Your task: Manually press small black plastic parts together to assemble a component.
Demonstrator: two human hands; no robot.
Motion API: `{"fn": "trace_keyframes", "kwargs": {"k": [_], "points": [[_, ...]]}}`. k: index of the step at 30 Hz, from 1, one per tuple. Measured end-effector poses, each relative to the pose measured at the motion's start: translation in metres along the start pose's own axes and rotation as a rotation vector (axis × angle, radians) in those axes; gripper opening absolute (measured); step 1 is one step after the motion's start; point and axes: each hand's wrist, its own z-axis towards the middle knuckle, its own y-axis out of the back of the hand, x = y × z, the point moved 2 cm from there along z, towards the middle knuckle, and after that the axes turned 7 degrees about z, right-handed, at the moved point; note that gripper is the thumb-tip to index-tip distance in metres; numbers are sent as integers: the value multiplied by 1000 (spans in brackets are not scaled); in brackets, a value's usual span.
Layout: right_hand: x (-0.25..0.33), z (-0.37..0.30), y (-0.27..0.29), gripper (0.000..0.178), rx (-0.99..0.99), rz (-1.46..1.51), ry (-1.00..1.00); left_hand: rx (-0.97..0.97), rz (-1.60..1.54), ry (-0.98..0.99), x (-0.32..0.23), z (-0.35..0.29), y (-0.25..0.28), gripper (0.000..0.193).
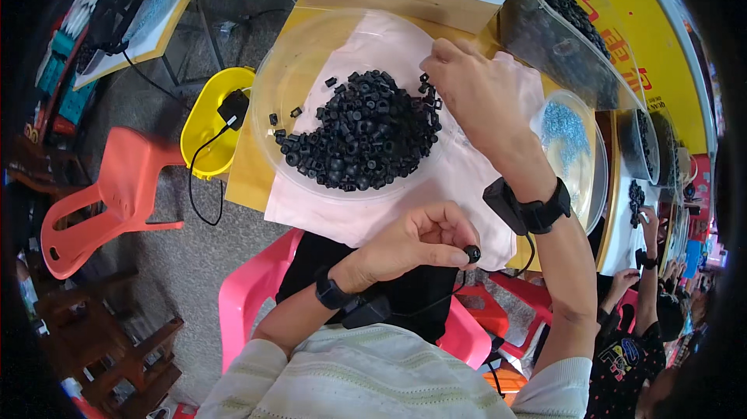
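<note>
Two bare hands are seen in the head view, over a table (243, 185) covered in part by a pale pink cloth (475, 197). The left hand (416, 238) is in front of the person's body, near the lower edge of the cloth. Its thumb and forefinger are closed together on a small round black part (472, 254), which shows at the fingertips; the other fingers are curled.

The right hand (471, 88) reaches farther, with the palm down and the fingers bent, to the right side of a wide clear basin (307, 65). A few small black pieces are just beside its fingertips, but I cannot tell whether the fingers pinch one of them. In the basin lies a heap of black parts (362, 135), with several loose ones at its left edge. Each wrist wears a black band.

Behind the basin stands a cardboard box (408, 0); at the right of the box is a clear bin (537, 38) with more black parts inside. Nearer, on the right, a round tub holds bluish clear pieces (566, 133). At the left of the table is a yellow bucket (204, 119), with a black adapter (233, 109) at its rim. An orange chair (124, 174) stands farther left.
</note>
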Motion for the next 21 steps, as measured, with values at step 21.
{"fn": "trace_keyframes", "kwargs": {"k": [21], "points": [[7, -11, 19, 13, 32, 770, -249, -27, 29, -44, 3, -1, 2, 21]]}}
